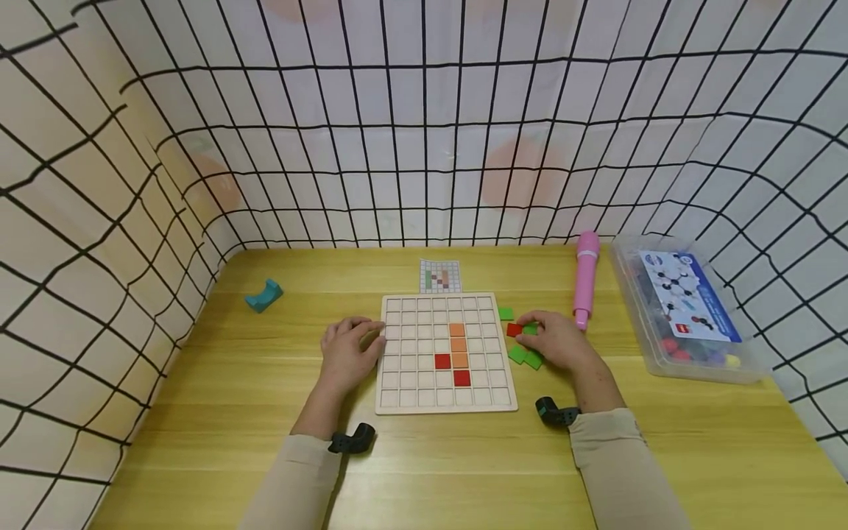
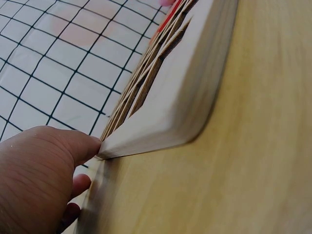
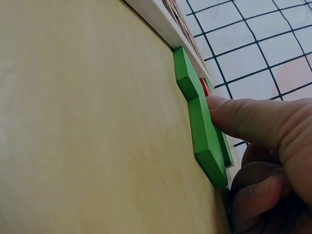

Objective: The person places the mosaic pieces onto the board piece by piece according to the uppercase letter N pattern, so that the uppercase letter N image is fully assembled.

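A square wooden grid board (image 1: 404,404) lies mid-table, with three orange tiles (image 1: 458,344) in a column and two red tiles (image 1: 461,378) in its cells. At its left edge, my left hand (image 1: 349,355) rests with thumb and forefinger touching the rim; in the left wrist view the thumb (image 2: 73,146) meets the board's side. Right of the board, my right hand (image 1: 559,342) pinches a loose red square tile (image 1: 514,330) between thumb and forefinger. Several green tiles (image 1: 518,354) lie around and under those fingers. The right wrist view shows green tiles (image 3: 202,131) beside the thumb, the red one mostly hidden.
A small printed pattern card (image 1: 440,277) lies behind the board. To the right are a pink microphone-shaped stick (image 1: 585,280) and a clear plastic box (image 1: 689,309) of coloured pieces. A teal curved block (image 1: 264,296) sits far left. Grid-patterned cloth (image 1: 424,147) walls the table.
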Tool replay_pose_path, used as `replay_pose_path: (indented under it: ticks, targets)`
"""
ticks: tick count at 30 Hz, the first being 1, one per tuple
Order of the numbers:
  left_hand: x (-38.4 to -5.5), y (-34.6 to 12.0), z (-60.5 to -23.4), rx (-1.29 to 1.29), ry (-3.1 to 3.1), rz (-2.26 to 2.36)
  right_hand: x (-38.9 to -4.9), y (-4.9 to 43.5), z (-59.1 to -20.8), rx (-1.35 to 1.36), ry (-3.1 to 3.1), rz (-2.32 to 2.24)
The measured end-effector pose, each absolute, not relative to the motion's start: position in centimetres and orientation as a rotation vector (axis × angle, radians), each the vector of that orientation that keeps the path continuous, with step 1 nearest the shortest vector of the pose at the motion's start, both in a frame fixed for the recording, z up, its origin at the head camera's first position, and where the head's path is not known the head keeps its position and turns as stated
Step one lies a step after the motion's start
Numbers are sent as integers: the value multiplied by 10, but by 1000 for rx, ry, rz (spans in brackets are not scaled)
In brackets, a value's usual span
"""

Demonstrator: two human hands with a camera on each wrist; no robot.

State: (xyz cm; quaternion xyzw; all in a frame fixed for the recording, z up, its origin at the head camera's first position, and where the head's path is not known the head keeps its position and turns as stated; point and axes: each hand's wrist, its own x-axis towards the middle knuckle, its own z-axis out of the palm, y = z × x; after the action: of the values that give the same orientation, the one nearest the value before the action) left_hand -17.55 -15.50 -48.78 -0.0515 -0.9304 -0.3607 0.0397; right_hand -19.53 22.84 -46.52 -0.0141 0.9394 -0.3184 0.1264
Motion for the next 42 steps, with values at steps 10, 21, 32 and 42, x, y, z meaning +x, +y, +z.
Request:
replay_pose_path:
  ticks: [10, 21, 32, 42]
  targets:
    - [-176, -155, -489, -155, -2852, -1091, -196, 230, -468, -41, 2728, -931]
    - [-175, -153, -489, -153, -2848, -1091, -189, 215, -446, -75, 2695, -1026]
    - [-175, -155, -487, -159, -2847, -1090, -184, 176, -436, -184, 2655, -1001]
    - [-176, -155, -489, -168, -2828, -1087, -176, 145, -443, -282, 2664, -941]
